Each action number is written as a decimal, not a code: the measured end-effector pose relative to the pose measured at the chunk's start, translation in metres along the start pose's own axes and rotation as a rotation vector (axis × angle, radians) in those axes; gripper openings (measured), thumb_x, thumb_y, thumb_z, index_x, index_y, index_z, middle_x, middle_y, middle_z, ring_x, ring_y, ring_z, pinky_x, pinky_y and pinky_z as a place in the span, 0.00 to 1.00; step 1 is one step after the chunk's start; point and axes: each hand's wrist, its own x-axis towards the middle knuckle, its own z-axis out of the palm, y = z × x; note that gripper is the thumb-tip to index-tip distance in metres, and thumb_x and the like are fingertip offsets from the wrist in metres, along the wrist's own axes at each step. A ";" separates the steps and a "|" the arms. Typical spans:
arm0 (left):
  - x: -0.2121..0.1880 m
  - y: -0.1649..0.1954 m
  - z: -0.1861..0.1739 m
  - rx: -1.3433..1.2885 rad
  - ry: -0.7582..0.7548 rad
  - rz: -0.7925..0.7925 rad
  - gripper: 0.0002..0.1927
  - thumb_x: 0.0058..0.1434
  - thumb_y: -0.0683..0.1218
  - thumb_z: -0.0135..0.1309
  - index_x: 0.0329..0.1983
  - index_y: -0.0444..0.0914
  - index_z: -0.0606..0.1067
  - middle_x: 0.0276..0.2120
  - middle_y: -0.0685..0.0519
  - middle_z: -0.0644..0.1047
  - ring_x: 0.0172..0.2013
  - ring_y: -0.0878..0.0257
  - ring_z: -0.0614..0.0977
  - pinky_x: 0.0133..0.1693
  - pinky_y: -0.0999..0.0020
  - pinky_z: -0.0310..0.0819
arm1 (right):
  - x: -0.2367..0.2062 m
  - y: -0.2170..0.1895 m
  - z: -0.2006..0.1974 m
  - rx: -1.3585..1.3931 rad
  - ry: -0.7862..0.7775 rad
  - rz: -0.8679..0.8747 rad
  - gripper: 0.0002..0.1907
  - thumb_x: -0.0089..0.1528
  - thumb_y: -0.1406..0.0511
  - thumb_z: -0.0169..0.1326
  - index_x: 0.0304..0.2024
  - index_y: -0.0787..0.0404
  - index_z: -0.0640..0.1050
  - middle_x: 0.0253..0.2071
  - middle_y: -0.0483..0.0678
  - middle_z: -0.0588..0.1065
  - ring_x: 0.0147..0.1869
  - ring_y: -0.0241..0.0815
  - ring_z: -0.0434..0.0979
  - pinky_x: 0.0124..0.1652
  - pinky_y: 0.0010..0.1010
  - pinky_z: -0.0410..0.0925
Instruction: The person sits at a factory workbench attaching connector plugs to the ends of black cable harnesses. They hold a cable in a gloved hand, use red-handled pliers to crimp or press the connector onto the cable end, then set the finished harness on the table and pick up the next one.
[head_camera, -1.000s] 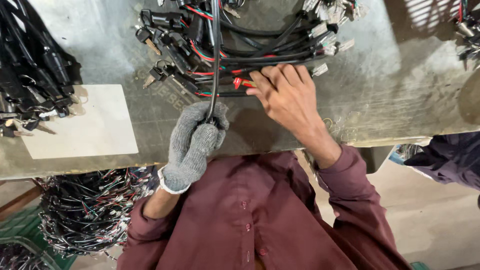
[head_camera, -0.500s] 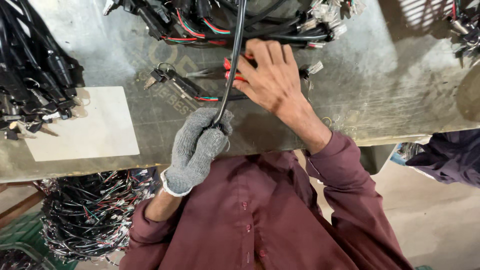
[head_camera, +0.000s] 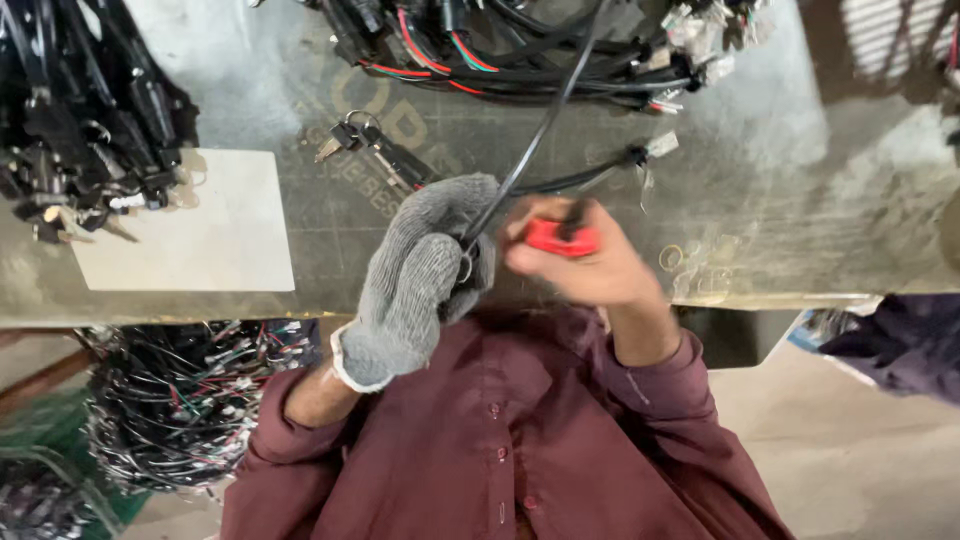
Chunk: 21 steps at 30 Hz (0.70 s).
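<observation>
Gloved left hand (head_camera: 415, 275) gripping black cable (head_camera: 540, 135), right hand (head_camera: 580, 265) holding red tool (head_camera: 558, 238)

Knit cloth glove on left hand (head_camera: 415, 275), glossy black plastic cable (head_camera: 540, 135), dull scuffed metal bench (head_camera: 800, 190), red plastic tool (head_camera: 560, 237).

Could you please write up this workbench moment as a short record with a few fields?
Left hand: in a grey knitted glove, closed around a thin black cable.
Right hand: bare, gripping a small red plastic part.
Surface: grey metal workbench.
Nearby: bunch of keys, white rectangular sheet, tangled black and red wire harnesses.
Clothing: maroon buttoned shirt.
</observation>
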 end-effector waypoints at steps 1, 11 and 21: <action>-0.003 -0.004 0.004 0.768 0.047 0.632 0.17 0.69 0.39 0.54 0.56 0.24 0.69 0.44 0.39 0.78 0.42 0.43 0.83 0.45 0.50 0.80 | 0.003 -0.004 0.005 -0.252 0.105 -0.131 0.11 0.62 0.75 0.61 0.46 0.63 0.76 0.47 0.50 0.78 0.52 0.50 0.78 0.49 0.35 0.70; -0.036 -0.015 0.000 1.057 -0.136 0.633 0.21 0.69 0.42 0.60 0.54 0.16 0.74 0.55 0.26 0.72 0.53 0.28 0.77 0.53 0.40 0.79 | 0.015 -0.027 0.010 -1.057 0.271 -0.356 0.16 0.52 0.64 0.70 0.35 0.59 0.75 0.36 0.46 0.76 0.44 0.48 0.79 0.38 0.38 0.70; 0.004 0.025 0.001 -0.043 -0.260 -0.240 0.37 0.67 0.46 0.60 0.74 0.34 0.57 0.58 0.41 0.77 0.57 0.49 0.83 0.59 0.61 0.75 | 0.014 -0.009 -0.007 -0.898 0.118 -0.405 0.19 0.50 0.70 0.64 0.44 0.59 0.76 0.44 0.47 0.77 0.48 0.51 0.78 0.40 0.38 0.71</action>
